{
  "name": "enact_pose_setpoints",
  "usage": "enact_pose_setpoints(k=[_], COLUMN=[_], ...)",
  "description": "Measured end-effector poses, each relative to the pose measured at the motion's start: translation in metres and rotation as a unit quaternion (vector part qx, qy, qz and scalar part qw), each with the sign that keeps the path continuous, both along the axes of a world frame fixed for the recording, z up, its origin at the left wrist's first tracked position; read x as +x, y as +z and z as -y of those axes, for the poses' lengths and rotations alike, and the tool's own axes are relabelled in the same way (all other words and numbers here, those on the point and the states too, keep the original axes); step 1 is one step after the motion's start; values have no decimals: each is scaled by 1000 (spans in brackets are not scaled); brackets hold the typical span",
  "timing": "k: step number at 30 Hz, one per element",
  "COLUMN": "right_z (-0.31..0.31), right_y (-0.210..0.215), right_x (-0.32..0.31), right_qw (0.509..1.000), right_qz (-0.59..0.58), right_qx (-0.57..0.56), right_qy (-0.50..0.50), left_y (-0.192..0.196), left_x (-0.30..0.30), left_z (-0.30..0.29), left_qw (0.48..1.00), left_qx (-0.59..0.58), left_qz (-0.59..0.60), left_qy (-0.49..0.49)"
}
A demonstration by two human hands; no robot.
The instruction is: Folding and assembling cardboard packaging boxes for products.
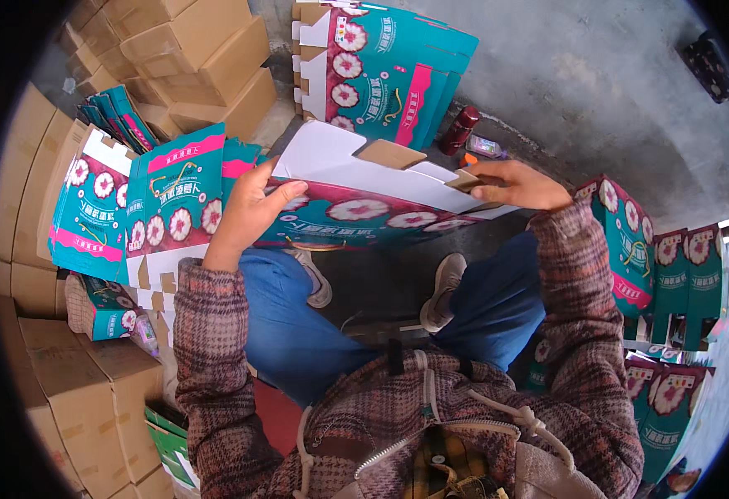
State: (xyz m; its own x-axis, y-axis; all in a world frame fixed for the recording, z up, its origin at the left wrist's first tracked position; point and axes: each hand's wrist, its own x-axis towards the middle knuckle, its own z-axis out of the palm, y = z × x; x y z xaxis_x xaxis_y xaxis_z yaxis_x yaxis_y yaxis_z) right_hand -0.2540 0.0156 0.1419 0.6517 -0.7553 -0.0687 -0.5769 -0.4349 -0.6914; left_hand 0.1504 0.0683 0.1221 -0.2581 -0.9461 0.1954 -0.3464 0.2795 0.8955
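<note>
A teal and maroon printed cardboard box with pictures of round white-and-purple slices is held up in front of me, above my knees. White flaps with brown inner patches stand along its upper edge. My left hand grips the box's left end, thumb lying over the printed face. At the other end, my right hand has its fingers closed on the flaps at the right corner. The far side of the box and part of my right fingers are hidden.
Brown cartons are stacked at the far left, more cartons at the near left. Flat teal boxes lean beside them, others at the back. A dark red flask and a clear bottle stand behind. Made-up boxes line the right.
</note>
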Motion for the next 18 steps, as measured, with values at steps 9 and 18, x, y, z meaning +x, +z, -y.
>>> enact_pose_setpoints(k=[9, 18], right_z=[22, 13], right_y=[-43, -52], right_x=[28, 69], right_qw=[987, 953], right_qz=[-21, 173], right_qx=[160, 228], right_qy=[14, -98], left_y=[-24, -91], left_x=[-18, -131], left_z=[20, -45], left_qw=[870, 996], left_qx=[-258, -3], left_qz=[289, 71], left_qy=[305, 51])
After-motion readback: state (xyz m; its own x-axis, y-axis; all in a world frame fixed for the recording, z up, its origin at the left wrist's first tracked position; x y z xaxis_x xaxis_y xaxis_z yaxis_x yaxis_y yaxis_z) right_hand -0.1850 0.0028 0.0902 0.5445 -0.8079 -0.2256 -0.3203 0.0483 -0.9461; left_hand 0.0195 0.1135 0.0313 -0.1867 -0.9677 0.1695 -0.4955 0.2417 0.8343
